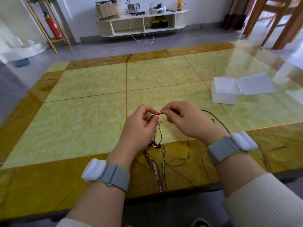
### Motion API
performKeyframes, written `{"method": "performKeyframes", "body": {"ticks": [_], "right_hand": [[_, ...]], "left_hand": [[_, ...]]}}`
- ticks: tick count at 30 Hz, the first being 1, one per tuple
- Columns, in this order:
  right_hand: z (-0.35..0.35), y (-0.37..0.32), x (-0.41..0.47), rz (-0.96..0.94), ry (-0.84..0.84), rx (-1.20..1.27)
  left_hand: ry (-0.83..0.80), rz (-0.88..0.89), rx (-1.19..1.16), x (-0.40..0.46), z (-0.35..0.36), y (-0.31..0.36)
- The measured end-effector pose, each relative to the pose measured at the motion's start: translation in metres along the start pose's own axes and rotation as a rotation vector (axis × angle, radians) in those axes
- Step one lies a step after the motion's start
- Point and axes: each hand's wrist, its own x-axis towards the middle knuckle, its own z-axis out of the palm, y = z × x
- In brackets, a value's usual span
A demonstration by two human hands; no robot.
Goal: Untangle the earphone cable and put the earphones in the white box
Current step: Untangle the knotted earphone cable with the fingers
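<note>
Head view: both hands are raised over the near middle of the table [91,82]. Left hand [139,126] pinches a bunched knot of earphone cable [214,117], mostly hidden by its fingers. Right hand [186,120] pinches the red plug [160,113]. Two earbuds [155,145] dangle near the left wrist, blurred. White box [225,91] sits open, far right.

Red fire extinguisher [52,27], cardboard box [108,9], toolbox [159,23] beyond yellow table [91,89]

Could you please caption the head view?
Both hands pinch the earphone cable above the table; white box open.
</note>
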Motion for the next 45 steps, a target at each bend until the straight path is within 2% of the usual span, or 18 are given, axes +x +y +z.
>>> {"method": "performKeyframes", "body": {"ticks": [5, 9, 20, 32, 35, 38, 41, 43, 45], "right_hand": [[-0.01, 0.01, 0.0, 0.116, 0.147, 0.132], [-0.012, 0.012, 0.001, 0.175, 0.19, 0.182], [-0.021, 0.008, 0.003, 0.291, 0.389, 0.334], [-0.029, 0.01, 0.004, 0.385, 0.543, 0.479], [-0.029, 0.009, 0.005, 0.407, 0.578, 0.481], [-0.027, 0.007, 0.004, 0.387, 0.535, 0.436], [-0.023, 0.004, 0.003, 0.346, 0.448, 0.372], [-0.019, 0.003, 0.003, 0.314, 0.394, 0.321], [-0.016, 0.0, 0.003, 0.268, 0.335, 0.305]], "left_hand": [[0.01, -0.051, -0.021, 0.004, 0.001, -0.003], [0.018, -0.069, 0.017, 0.004, 0.0, -0.006], [0.193, -0.116, 0.325, 0.009, -0.009, -0.015], [0.18, -0.328, 0.466, 0.009, -0.017, -0.022], [0.197, -0.322, 0.4, 0.01, -0.017, -0.022], [0.163, -0.305, 0.294, 0.01, -0.015, -0.018], [0.017, -0.251, 0.454, 0.011, -0.014, -0.016], [0.027, -0.127, 0.481, 0.008, -0.012, -0.009], [0.098, 0.037, 0.341, 0.006, -0.009, 0.0]]}}
